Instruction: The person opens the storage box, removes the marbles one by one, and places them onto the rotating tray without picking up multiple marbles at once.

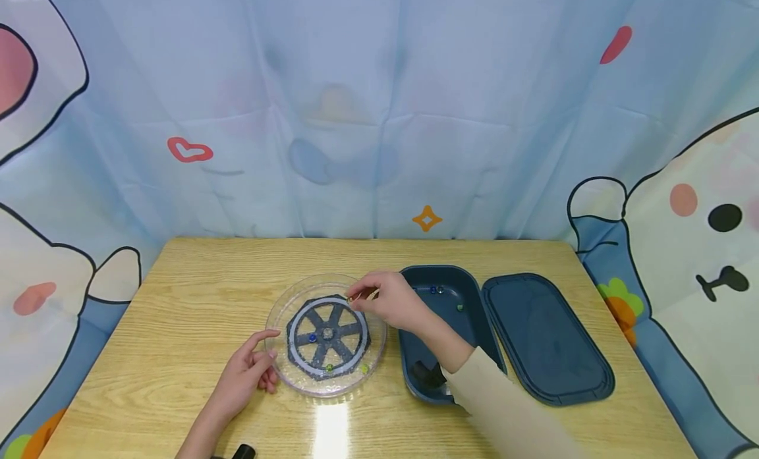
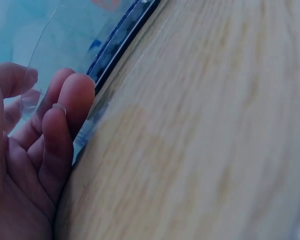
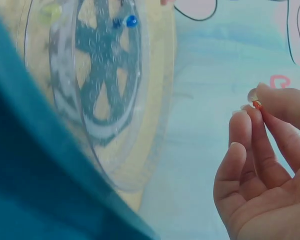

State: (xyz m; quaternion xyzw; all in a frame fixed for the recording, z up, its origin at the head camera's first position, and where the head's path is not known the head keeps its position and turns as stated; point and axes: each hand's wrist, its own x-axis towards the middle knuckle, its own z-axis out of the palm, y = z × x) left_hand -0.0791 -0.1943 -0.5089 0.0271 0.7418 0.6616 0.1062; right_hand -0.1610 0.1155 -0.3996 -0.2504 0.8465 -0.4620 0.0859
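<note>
My right hand (image 1: 388,301) pinches a small clear glass marble (image 3: 256,102) with an orange-red swirl between thumb and fingertips, above the right part of a clear round dish (image 1: 277,373). Under or in the dish shows a dark six-spoked wheel shape (image 1: 328,334) with a pale ring. Inside the dish lie a blue marble (image 1: 312,338), a green marble (image 1: 329,367) and a yellow-green marble (image 1: 364,369). At the dish's left side, my left hand (image 1: 246,367) holds the rim, index finger over the edge and other fingers curled outside it (image 2: 77,100).
Right of the dish stands a dark blue tub (image 1: 474,347) with blue marbles (image 1: 436,290) and a green marble (image 1: 460,307) in it; my right forearm crosses over it. Its lid (image 1: 548,340) lies flat alongside. A printed curtain (image 1: 379,116) hangs behind the wooden table (image 1: 196,301).
</note>
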